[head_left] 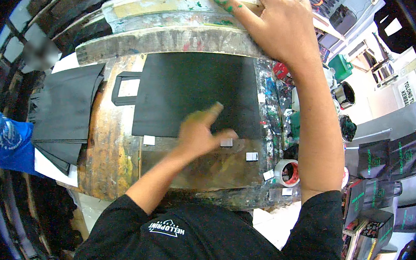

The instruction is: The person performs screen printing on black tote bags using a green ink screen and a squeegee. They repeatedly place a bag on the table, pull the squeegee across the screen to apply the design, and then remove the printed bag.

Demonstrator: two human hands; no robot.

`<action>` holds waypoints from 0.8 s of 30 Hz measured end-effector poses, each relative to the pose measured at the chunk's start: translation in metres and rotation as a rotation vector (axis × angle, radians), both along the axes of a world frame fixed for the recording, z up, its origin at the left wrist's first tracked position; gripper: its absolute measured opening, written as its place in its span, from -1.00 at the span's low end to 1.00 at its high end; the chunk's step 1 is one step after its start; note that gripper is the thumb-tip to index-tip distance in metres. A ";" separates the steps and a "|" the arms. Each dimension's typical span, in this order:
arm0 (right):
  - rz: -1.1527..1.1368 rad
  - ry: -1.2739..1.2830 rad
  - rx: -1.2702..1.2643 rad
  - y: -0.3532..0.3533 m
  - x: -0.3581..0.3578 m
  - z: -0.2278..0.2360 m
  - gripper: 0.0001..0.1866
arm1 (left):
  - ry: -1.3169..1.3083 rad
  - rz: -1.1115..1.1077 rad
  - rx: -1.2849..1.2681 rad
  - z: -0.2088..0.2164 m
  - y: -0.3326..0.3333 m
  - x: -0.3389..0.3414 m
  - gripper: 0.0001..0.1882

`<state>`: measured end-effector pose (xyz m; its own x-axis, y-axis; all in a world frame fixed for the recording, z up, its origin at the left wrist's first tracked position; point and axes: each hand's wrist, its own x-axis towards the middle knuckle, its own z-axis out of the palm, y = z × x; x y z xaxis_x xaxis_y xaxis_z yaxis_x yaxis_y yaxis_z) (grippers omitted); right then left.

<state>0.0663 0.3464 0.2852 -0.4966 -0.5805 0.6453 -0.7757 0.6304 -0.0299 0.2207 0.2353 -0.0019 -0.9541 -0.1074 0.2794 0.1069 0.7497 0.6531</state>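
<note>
A flat black tote bag (192, 80) lies on the stained wooden table, its handle loop (118, 88) pointing left. My left hand (200, 132) is over the bag's near edge with fingers spread and nothing held; motion smears it slightly. Beyond the bag, a wooden screen-printing frame (176, 38) is tilted up, marked with paint. My right hand (284, 26) grips the frame's upper edge, its green-stained thumb along the near side and the other fingers partly cut off by the picture's rim. Small white tabs (252, 156) sit along the bag's near side.
A stack of black bags (68, 109) rests on the left, near a person's blue sleeve (9, 139). A tape roll (286, 172) sits at the table's right edge. Printed black bags (389, 159) hang farther right. Paint containers (343, 94) stand beyond my right forearm.
</note>
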 end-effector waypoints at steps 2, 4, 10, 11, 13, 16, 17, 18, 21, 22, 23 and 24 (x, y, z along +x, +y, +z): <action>0.027 0.042 0.013 0.001 0.003 -0.003 -0.27 | 0.181 0.255 0.338 0.028 -0.058 0.009 -0.52; -0.003 0.166 0.018 0.007 0.003 -0.027 -0.36 | 0.263 0.309 0.644 0.064 -0.114 0.028 -0.60; 0.090 0.000 0.220 0.035 0.064 -0.091 -0.44 | 0.245 0.391 0.763 0.101 -0.154 0.106 -0.30; 0.067 -0.117 0.280 0.045 0.073 -0.101 -0.43 | 0.206 0.423 0.688 0.086 -0.145 0.111 -0.33; 0.062 -0.191 0.308 0.047 0.078 -0.136 -0.37 | 0.133 0.446 0.727 0.035 -0.144 0.131 -0.37; 0.073 -0.275 0.306 0.050 0.072 -0.189 -0.43 | 0.042 0.589 0.321 -0.010 -0.130 0.151 -0.06; 0.082 -0.293 0.293 0.047 0.071 -0.199 -0.44 | 0.072 0.641 0.106 -0.027 -0.130 0.155 0.05; 0.082 -0.278 0.304 0.047 0.072 -0.204 -0.44 | 0.083 0.618 0.060 -0.042 -0.135 0.159 0.10; 0.081 -0.375 0.285 0.049 0.076 -0.197 -0.43 | 0.094 0.563 -0.036 -0.058 -0.141 0.164 0.21; 0.083 -0.403 0.307 0.052 0.076 -0.197 -0.43 | 0.092 0.559 -0.036 -0.055 -0.139 0.161 0.21; 0.093 -0.407 0.323 0.052 0.082 -0.197 -0.43 | 0.094 0.558 -0.043 -0.051 -0.139 0.160 0.22; 0.103 -0.412 0.339 0.054 0.090 -0.198 -0.43 | 0.109 0.551 -0.043 -0.050 -0.139 0.160 0.22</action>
<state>0.1565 0.4007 0.0871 -0.5984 -0.7814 0.1771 -0.8010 0.5790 -0.1523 0.3812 0.0959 -0.0516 -0.7252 -0.5685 0.3884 -0.2431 0.7392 0.6281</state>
